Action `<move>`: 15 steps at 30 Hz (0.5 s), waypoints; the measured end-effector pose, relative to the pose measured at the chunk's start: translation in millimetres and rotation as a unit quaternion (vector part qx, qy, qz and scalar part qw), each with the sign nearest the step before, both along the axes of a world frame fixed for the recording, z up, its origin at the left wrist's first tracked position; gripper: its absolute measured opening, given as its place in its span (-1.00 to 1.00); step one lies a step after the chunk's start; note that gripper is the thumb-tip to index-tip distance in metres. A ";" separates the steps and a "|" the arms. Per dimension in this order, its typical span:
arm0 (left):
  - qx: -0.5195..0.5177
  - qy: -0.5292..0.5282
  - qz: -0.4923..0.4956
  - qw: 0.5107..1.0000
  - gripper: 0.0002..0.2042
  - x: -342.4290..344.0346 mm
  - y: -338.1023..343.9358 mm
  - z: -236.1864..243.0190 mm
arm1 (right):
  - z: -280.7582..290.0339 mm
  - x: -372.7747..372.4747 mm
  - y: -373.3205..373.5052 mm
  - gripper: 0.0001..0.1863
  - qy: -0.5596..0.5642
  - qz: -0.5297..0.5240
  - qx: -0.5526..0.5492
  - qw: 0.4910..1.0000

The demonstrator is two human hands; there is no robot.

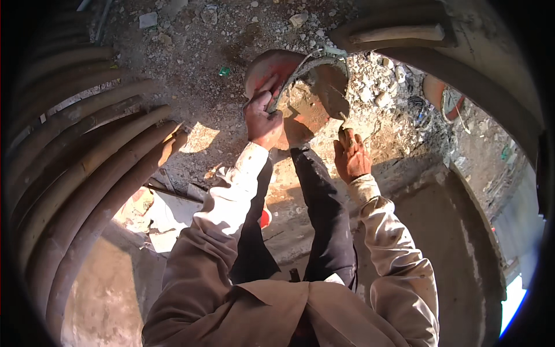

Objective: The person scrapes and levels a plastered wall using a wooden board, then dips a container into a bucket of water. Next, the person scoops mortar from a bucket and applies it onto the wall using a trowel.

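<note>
My left hand (pixel 264 122) is closed on the rim of a red bucket (pixel 260 75), which is tilted with its mouth toward me and to the right. Wet-looking brown mortar (pixel 306 107) coats the inside. My right hand (pixel 352 155), covered in reddish dust, is at the bucket's near right edge. Its fingers are curled round the handle end of what looks like a trowel; a thin metal neck (pixel 344 122) shows just beyond the fingertips. The rest of that tool blends into the shadow in the bucket. A wire bail arches over the bucket's far side.
Several long curved poles (pixel 87 168) stand at the left. Rubble and pale stones (pixel 378 87) cover the ground beyond and to the right. Another bucket (pixel 448 101) lies at the far right. A concrete wall surface (pixel 428 243) spreads below my right arm. Beams cross the upper right.
</note>
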State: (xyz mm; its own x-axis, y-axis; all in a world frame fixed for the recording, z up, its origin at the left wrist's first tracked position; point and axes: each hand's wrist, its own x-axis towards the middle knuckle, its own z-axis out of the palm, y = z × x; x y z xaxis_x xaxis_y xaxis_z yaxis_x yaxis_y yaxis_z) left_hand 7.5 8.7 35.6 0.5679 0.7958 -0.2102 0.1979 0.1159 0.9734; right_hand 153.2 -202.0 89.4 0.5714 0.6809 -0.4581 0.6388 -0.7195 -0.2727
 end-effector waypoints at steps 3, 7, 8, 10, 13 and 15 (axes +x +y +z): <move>0.031 -0.022 0.051 0.998 -0.69 -9.6 6.8 124.2 | 103.7 5.0 3.9 -0.55 0.070 -0.038 -0.031 0.996; 0.165 -0.004 0.052 0.985 -0.67 -18.7 -8.6 295.5 | 190.6 -8.8 -16.3 -0.54 0.020 0.001 0.109 0.994; 0.234 0.027 0.033 0.971 -0.67 -31.8 -14.4 330.1 | 206.5 -17.6 -22.7 -0.53 -0.023 0.050 0.179 0.982; 0.296 0.048 -0.009 0.954 -0.68 -35.8 -30.0 393.0 | 234.6 -24.9 -11.8 -0.50 0.005 0.024 0.129 0.991; 0.403 0.012 -0.042 0.914 -0.76 -44.3 -45.8 473.9 | 314.8 -32.0 17.2 -0.49 0.022 0.048 0.169 0.984; 0.441 -0.047 -0.071 0.894 -0.82 -44.2 -58.0 511.1 | 336.8 -27.6 24.1 -0.46 -0.050 0.070 0.265 0.961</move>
